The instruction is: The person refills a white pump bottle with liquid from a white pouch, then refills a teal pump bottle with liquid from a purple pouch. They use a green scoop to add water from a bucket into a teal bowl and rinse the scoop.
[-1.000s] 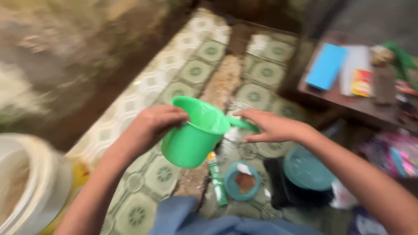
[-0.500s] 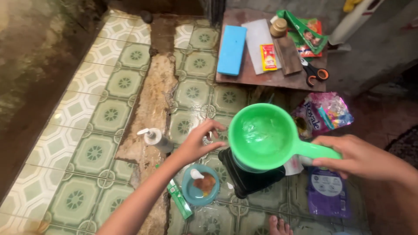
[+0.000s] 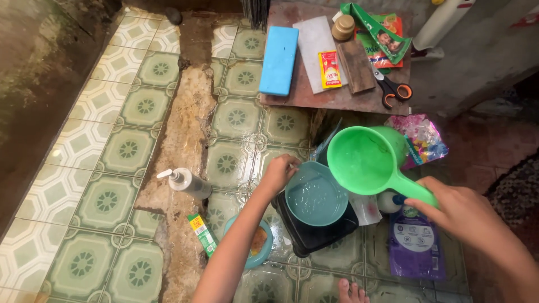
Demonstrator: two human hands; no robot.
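My right hand grips the handle of a bright green plastic dipper, tilted toward me above the floor, its wet inside showing. My left hand touches the far rim of a teal bowl with water in it. That bowl sits on a black square container on the green patterned tiles. A smaller teal dish with something brown in it lies partly hidden under my left forearm.
A pump bottle and a green tube lie on the wet tiles at left. A purple pouch and colourful packet lie at right. A low board holds a blue block, sachets and scissors. My toes show below.
The view swung from a white bucket at left to the tiled floor. The dipper passed from my left hand to my right and moved right; my left hand reached the teal bowl.
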